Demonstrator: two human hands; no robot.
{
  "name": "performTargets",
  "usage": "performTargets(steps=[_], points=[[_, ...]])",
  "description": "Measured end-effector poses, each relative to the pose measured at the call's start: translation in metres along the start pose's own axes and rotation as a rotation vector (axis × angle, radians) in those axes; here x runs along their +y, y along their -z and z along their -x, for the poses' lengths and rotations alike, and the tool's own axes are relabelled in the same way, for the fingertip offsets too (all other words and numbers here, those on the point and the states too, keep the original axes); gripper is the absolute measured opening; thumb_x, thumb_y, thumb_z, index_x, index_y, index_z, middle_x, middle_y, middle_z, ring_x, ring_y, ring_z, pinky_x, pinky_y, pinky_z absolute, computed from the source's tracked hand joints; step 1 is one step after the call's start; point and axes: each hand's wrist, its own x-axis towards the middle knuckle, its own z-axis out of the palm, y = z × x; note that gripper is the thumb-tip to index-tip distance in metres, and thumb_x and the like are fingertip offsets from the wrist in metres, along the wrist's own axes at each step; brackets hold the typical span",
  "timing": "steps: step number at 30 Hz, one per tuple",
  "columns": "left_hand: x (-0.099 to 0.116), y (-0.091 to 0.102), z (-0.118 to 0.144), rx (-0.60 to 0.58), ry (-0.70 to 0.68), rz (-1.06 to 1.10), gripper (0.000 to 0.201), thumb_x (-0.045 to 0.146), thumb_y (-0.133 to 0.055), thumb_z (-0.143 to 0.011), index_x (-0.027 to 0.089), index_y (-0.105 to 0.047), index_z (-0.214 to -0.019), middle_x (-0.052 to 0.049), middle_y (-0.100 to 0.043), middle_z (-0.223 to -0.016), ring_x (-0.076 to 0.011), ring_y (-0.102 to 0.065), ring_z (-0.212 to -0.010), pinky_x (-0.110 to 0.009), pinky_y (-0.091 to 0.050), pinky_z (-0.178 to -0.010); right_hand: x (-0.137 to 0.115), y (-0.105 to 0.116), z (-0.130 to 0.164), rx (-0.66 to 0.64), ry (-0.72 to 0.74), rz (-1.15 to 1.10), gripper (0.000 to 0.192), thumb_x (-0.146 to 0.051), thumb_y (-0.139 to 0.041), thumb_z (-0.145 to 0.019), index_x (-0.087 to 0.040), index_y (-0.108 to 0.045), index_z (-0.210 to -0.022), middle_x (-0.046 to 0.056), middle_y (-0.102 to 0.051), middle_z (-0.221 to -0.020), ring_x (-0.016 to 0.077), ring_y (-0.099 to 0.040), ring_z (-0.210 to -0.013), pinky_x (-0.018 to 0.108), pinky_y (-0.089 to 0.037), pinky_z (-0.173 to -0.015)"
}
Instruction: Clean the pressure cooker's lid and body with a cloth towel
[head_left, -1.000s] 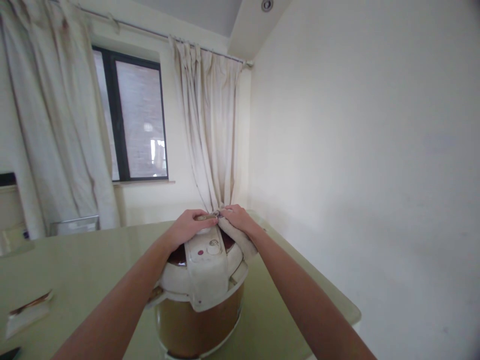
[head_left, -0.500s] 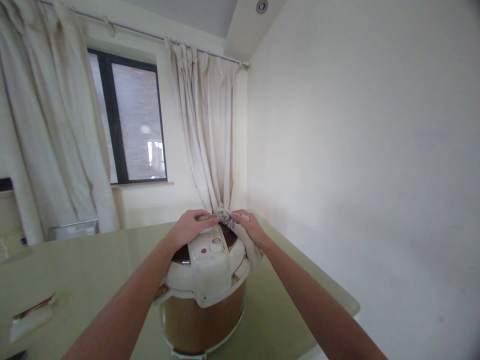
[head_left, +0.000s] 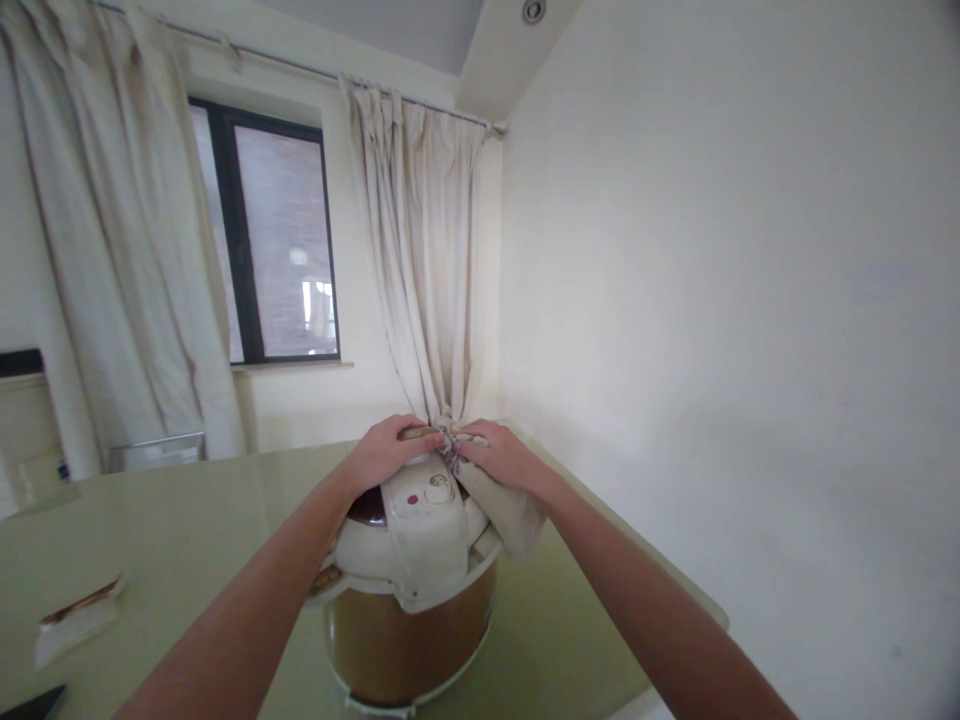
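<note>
A white and brown rice cooker (head_left: 412, 640) stands upright with its lid down. My left hand (head_left: 386, 452) grips the far top part of the lid, thumb lying across a brown panel; its other fingertips are hidden behind the lid. Pressed on the lid's right side, my right hand (head_left: 504, 456) is closed on a pale cloth (head_left: 514, 515) with a dark pattern at one end. The cloth's bunched end lies between both thumbs and its loose end drapes over the lid's right edge. A red dot and a round knob-like piece show on the white lid strip.
The cooker is on a pale green table (head_left: 240, 520) near a white wall (head_left: 712, 300). To the left lie a white and brown packet-like item (head_left: 79, 620) and a dark object (head_left: 37, 703). Behind are a tied curtain (head_left: 427, 250) and a window (head_left: 289, 240).
My right hand has moved slightly left and toward my left thumb, with the cloth gathered nearer the lid's middle and more of it hanging on the right. My left hand keeps its place on the lid.
</note>
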Motion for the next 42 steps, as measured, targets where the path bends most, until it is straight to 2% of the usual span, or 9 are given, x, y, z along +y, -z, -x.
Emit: performTargets(steps=[4, 8, 12, 17, 21, 26, 29, 38, 42], points=[[0.005, 0.006, 0.000, -0.027, 0.042, -0.078, 0.066, 0.077, -0.060, -0.081, 0.020, -0.076, -0.109, -0.010, -0.079, -0.107, -0.0325, -0.071, -0.103, -0.042, -0.052, -0.095, 0.007, -0.009, -0.036, -0.089, -0.085, 0.047, 0.028, -0.036, -0.057, -0.099, -0.021, -0.081, -0.103, 0.008, -0.080, -0.111, 0.0250, -0.071, -0.106, 0.034, -0.051, -0.094], [-0.001, 0.017, 0.026, 0.035, 0.018, -0.189, 0.088, 0.077, -0.063, -0.079, 0.017, -0.061, -0.143, -0.017, -0.071, -0.134, -0.0370, -0.065, -0.125, -0.050, -0.048, -0.108, 0.017, -0.016, -0.044, -0.068, -0.116, 0.032, 0.029, -0.039, -0.058, -0.099, -0.023, -0.081, -0.103, 0.008, -0.079, -0.113, 0.0261, -0.070, -0.109, 0.034, -0.051, -0.095], [-0.020, 0.010, 0.096, 0.328, 0.017, -0.160, 0.085, 0.070, -0.061, -0.088, 0.023, -0.046, -0.157, -0.015, -0.055, -0.156, -0.0348, -0.051, -0.146, -0.056, -0.039, -0.121, 0.022, -0.019, -0.038, -0.013, -0.109, 0.019, 0.031, -0.043, -0.057, -0.100, -0.023, -0.081, -0.099, 0.010, -0.078, -0.116, 0.0277, -0.068, -0.115, 0.035, -0.050, -0.099], [-0.042, -0.034, 0.163, 0.661, 0.180, 0.005, 0.094, 0.074, -0.068, -0.079, 0.016, -0.050, -0.150, -0.019, -0.058, -0.146, -0.0396, -0.057, -0.135, -0.060, -0.049, -0.113, 0.019, -0.017, -0.035, 0.020, -0.097, -0.028, 0.028, -0.042, -0.060, -0.099, -0.025, -0.082, -0.100, 0.007, -0.080, -0.114, 0.0256, -0.070, -0.112, 0.036, -0.050, -0.102], [-0.054, -0.052, 0.166, 0.704, 0.170, 0.098, 0.082, 0.072, -0.070, -0.079, 0.016, -0.058, -0.138, -0.017, -0.065, -0.133, -0.0379, -0.063, -0.124, -0.060, -0.049, -0.110, 0.011, -0.014, -0.012, 0.112, -0.139, -0.071, 0.027, -0.042, -0.063, -0.097, -0.023, -0.081, -0.103, 0.009, -0.079, -0.116, 0.0264, -0.070, -0.115, 0.039, -0.049, -0.105], [-0.063, -0.054, 0.162, 0.744, 0.134, 0.067, 0.077, 0.070, -0.070, -0.081, 0.017, -0.060, -0.137, -0.017, -0.065, -0.130, -0.0384, -0.062, -0.123, -0.062, -0.048, -0.109, -0.009, -0.008, 0.044, 0.157, 0.031, -0.034, 0.029, -0.046, -0.065, -0.095, -0.024, -0.081, -0.105, 0.009, -0.076, -0.117, 0.0276, -0.068, -0.115, 0.041, -0.048, -0.107], [-0.062, -0.058, 0.163, 0.772, 0.120, 0.069, 0.072, 0.068, -0.068, -0.083, 0.019, -0.061, -0.136, -0.016, -0.065, -0.130, -0.0364, -0.061, -0.122, -0.058, -0.048, -0.108, -0.010, -0.004, 0.055, 0.133, 0.097, -0.047, 0.034, -0.048, -0.063, -0.096, -0.024, -0.081, -0.111, 0.009, -0.076, -0.120, 0.0280, -0.066, -0.117, 0.042, -0.047, -0.108], [-0.054, -0.063, 0.167, 0.785, 0.128, 0.071, 0.060, 0.063, -0.059, -0.093, 0.021, -0.058, -0.136, -0.015, -0.062, -0.136, -0.0347, -0.058, -0.129, -0.058, -0.045, -0.114, 0.022, -0.016, -0.046, -0.033, -0.213, -0.007, 0.027, -0.042, -0.064, -0.096, -0.022, -0.082, -0.099, 0.010, -0.079, -0.118, 0.0296, -0.070, -0.117, 0.039, -0.051, -0.103], [-0.052, -0.064, 0.169, 0.764, 0.120, 0.075, 0.055, 0.058, -0.053, -0.099, 0.022, -0.055, -0.139, -0.015, -0.060, -0.140, -0.0330, -0.056, -0.131, -0.056, -0.044, -0.114, 0.020, -0.019, -0.054, -0.010, -0.228, -0.028, 0.027, -0.040, -0.061, -0.098, -0.022, -0.081, -0.096, 0.010, -0.080, -0.112, 0.0299, -0.071, -0.114, 0.039, -0.052, -0.102]])
